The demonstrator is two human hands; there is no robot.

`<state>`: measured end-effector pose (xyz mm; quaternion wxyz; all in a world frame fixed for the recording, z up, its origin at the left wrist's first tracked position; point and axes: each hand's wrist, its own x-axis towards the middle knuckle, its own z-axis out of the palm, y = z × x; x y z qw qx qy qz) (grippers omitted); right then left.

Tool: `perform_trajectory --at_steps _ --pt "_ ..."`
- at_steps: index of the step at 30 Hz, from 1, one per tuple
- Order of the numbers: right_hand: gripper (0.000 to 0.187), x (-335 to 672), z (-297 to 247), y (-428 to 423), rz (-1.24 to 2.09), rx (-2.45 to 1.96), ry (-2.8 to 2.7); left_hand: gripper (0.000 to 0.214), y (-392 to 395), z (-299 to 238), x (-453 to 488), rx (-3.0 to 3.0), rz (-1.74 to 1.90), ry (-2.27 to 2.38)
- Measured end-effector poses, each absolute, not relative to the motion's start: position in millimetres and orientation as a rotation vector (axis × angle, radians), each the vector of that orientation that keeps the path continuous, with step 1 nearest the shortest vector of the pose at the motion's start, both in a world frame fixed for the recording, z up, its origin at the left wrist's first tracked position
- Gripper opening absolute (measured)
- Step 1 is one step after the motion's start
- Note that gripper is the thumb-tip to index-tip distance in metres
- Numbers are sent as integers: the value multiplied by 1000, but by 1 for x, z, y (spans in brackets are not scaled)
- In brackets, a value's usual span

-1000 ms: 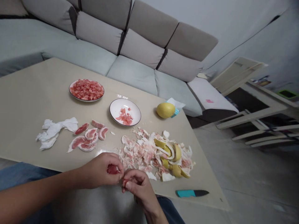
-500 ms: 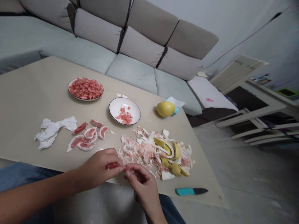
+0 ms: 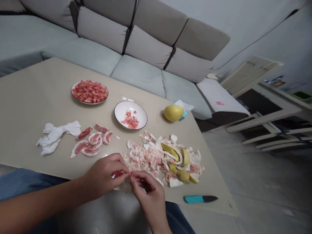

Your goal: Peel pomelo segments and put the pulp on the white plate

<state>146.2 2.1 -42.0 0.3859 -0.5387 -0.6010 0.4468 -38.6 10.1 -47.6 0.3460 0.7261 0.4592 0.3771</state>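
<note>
My left hand [image 3: 107, 175] is closed around a red pomelo segment [image 3: 118, 174] above the table's front edge. Thumb and forefinger of my right hand [image 3: 148, 191] pinch at the segment's end, meeting the left fingertips; the small bit between them is mostly hidden. Behind my hands spreads a heap of peeled membrane and rind [image 3: 151, 159]. Several unpeeled pomelo segments [image 3: 94, 143] lie left of it. A white plate [image 3: 120, 112] holds a few pieces of red pulp [image 3: 131, 122]. Farther back, another plate [image 3: 91, 103] is piled with pulp [image 3: 89, 91].
A knife [image 3: 201, 199] with a turquoise handle lies near the front right edge. A whole yellow pomelo [image 3: 173, 112] sits by a tissue pack [image 3: 184, 110]. Crumpled white tissue [image 3: 55, 136] lies at left. Beyond the table [image 3: 36, 97] stands a sofa [image 3: 138, 71].
Both hands stay together at the segment, with the right fingertips shifting slightly at its end. The whole view has moved a little; the things on the table stay in place.
</note>
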Motion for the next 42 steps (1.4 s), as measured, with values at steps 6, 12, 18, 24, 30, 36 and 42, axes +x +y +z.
perform_trajectory --at_steps 6,12,18,24,30,36,42 --pt "8 143 -44 -1 993 -1338 -1662 15 6 -46 -38 2015 929 1189" --pt "10 142 -44 -1 1240 -1412 -1438 14 15 -43 -44 2171 919 1262" --pt "32 148 -44 7 1590 -1392 -1095 9 25 -35 -47 1801 868 1262" --pt "33 147 -41 7 1634 -1385 -1061 18 20 -37 -41 1787 896 1188" --pt "33 142 -40 4 1503 -1430 -1181 20 17 -39 -43 1899 926 1145" --pt "28 138 -39 2 1390 -1473 -1273 17 12 -40 -44 2026 885 1171" --pt "31 138 -41 6 1517 -1410 -1178 16 14 -41 -43 1961 874 1221"
